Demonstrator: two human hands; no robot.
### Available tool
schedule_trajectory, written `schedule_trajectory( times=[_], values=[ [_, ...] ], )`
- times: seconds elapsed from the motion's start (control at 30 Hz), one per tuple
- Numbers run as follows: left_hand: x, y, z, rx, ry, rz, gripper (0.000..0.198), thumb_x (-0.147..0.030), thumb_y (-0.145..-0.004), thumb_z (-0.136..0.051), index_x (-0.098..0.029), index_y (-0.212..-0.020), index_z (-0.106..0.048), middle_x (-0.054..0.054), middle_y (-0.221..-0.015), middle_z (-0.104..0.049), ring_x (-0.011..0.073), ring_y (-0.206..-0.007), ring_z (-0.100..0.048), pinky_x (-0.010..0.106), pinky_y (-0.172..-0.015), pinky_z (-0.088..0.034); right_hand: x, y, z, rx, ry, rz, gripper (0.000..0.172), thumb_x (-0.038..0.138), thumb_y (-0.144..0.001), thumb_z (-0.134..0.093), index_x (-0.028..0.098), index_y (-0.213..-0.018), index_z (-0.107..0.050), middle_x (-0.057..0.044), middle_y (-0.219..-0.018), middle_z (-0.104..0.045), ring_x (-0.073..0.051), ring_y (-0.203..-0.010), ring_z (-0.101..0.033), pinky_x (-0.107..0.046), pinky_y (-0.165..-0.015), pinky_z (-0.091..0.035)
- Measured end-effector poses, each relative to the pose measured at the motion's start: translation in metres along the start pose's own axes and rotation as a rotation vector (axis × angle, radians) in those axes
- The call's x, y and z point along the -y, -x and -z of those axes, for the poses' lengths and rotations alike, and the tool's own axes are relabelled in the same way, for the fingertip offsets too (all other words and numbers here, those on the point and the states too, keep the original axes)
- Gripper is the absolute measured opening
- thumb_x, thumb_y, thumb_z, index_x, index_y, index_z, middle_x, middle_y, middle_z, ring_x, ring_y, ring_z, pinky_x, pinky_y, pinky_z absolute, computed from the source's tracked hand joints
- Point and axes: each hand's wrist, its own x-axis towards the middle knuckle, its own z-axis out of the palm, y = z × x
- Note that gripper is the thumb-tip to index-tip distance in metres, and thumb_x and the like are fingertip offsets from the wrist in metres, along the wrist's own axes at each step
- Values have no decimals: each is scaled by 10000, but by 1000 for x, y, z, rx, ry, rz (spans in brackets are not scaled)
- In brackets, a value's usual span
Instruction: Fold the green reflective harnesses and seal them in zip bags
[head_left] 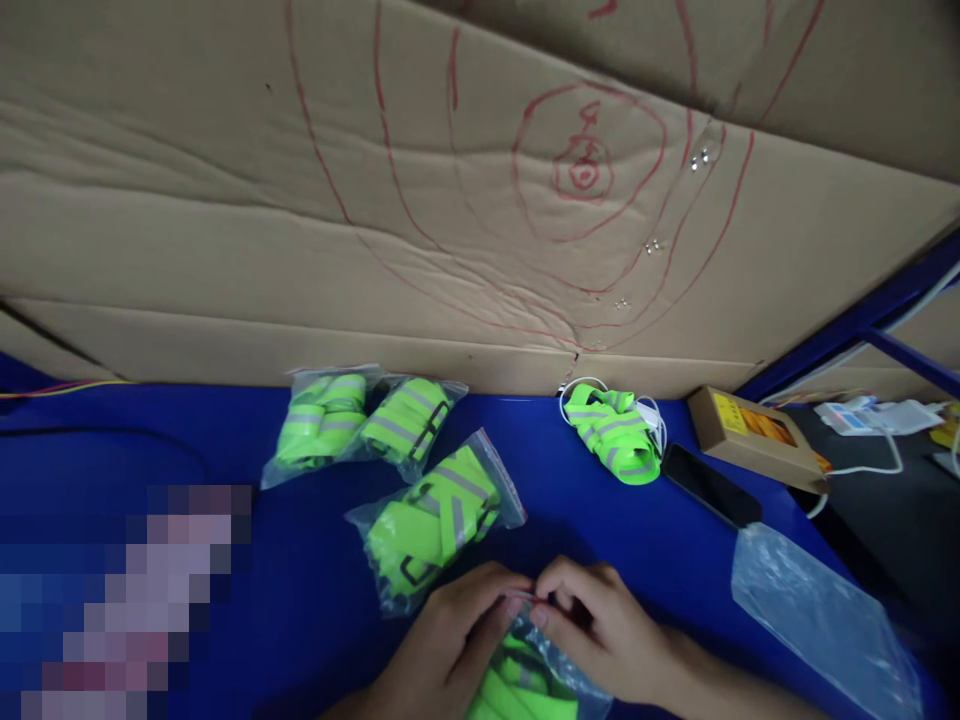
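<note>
At the bottom middle, a clear zip bag (559, 655) holds a folded neon-green strap with grey reflective bands (517, 690). My left hand (469, 620) pinches the bag's top edge between thumb and forefinger. Close beside it, my right hand (600, 620) pinches the same edge, its fingertips almost meeting the left ones. The lower part of this bag runs out of view. Just beyond my hands lies another bagged green strap (442, 510), with a black buckle showing through the plastic.
Two more bagged green straps (322, 420) lie against the cardboard wall (225, 270). An unbagged green strap (615, 430) with a white cable, a black phone (712, 485), a small cardboard box (757, 435) and a flat plastic bag (825, 620) are on the right. A blurred patch covers the lower left.
</note>
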Motion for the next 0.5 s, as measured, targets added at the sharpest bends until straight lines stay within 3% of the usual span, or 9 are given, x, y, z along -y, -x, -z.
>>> schedule_trajectory(
  times=[0.27,0.37,0.43,0.5],
  values=[
    [-4,3,-7,-120,-22,1,290,-295,-1061,-443,-230,-1062,-726,15,-967,-754,137,-890,-706,215,-820,-514,0,5,11,133,111,-4,172,378,-992,-576,214,-1025,-613,51,-714,-562,-101,-645,-532,-227,-627,-357],
    [-4,9,-7,-196,-138,-114,315,-239,-1064,-389,-226,-1237,-652,53,-1088,-740,169,-1014,-689,273,-930,-518,-3,4,18,192,23,-49,221,405,-997,-573,205,-918,-622,40,-719,-571,-108,-662,-515,-224,-614,-361],
    [-7,14,-4,-240,-260,-223,400,-233,-1054,-389,-232,-1437,-503,103,-1287,-672,215,-1203,-621,350,-1047,-484,-9,0,25,142,-85,-93,290,434,-989,-586,190,-838,-627,30,-700,-560,-111,-648,-496,-224,-594,-364],
    [-12,19,1,-278,-368,-313,495,-267,-1039,-426,-235,-1530,-368,151,-1442,-552,264,-1348,-511,422,-1120,-426,-17,-5,32,-41,-214,-165,318,470,-951,-643,181,-816,-646,21,-686,-559,-116,-630,-492,-222,-573,-377]
  ],
)
